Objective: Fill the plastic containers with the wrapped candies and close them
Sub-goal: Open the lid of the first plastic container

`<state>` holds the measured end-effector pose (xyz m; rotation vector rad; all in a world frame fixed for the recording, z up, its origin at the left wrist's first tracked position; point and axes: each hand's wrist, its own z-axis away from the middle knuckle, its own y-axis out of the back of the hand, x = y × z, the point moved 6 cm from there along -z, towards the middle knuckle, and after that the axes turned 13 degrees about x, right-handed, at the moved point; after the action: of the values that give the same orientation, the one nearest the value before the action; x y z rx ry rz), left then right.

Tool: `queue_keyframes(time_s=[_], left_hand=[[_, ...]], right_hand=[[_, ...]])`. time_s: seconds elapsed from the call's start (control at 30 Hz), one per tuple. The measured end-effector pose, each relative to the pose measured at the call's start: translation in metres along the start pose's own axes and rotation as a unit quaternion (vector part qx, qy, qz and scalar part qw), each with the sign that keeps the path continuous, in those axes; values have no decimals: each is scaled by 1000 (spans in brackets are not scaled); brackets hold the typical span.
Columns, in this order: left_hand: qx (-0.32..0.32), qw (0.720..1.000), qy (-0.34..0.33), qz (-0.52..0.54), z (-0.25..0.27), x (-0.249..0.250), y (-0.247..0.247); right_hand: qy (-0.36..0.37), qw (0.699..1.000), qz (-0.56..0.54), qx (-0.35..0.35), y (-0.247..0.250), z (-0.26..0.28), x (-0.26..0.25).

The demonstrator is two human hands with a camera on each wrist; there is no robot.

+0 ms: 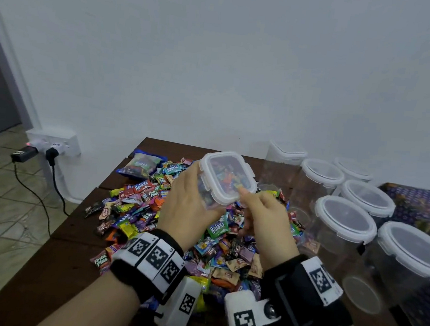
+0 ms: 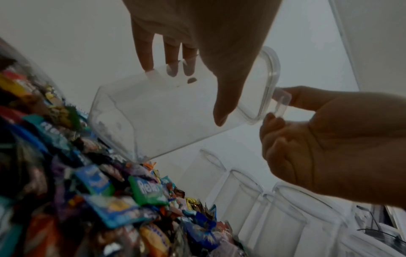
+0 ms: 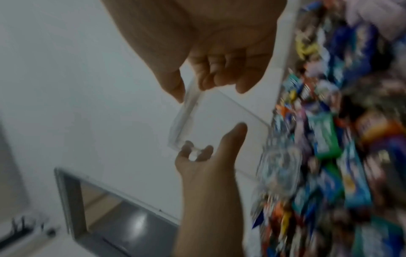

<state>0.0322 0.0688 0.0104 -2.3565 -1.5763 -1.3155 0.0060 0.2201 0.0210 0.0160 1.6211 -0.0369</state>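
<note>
A dark brown wooden table (image 1: 76, 228) against a plain white wall is seen from the head view, covered by a heap of mixed wrapped candies (image 1: 146, 208). A row of lidded clear plastic jars (image 1: 344, 222) stands along the table's right side. A square clear plastic container with a white clip-on lid (image 1: 227, 177) is held tilted above the heap. It is gripped round its body by the left hand (image 1: 189, 205), while a lid flap at the near edge is pinched by the right hand (image 1: 264, 209).

In the left wrist view, the container (image 2: 164, 111) is shown to be empty, which the head view leaves unclear because candies show through the walls. The left thumb and fingers (image 2: 145, 48) are wrapped on opposite walls; the flap is taken between the thumb and curled fingers of the right hand (image 2: 325, 139).

The right wrist view is blurred; only the pinch on the lid's edge (image 3: 184, 111) is confirmed, and a grey doorway not visible elsewhere is recorded.

The container is judged light, stiff and smooth, so somewhat slippery. Holding by the side walls is advised, with the flaps levered at their outer tips.
</note>
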Motion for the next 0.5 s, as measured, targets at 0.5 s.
queue_keyframes(time_s=[0.5], left_hand=[[-116,969,-216,31,16,19,-7]], right_hand=[[385,849,362,6,-8,-26,-46]])
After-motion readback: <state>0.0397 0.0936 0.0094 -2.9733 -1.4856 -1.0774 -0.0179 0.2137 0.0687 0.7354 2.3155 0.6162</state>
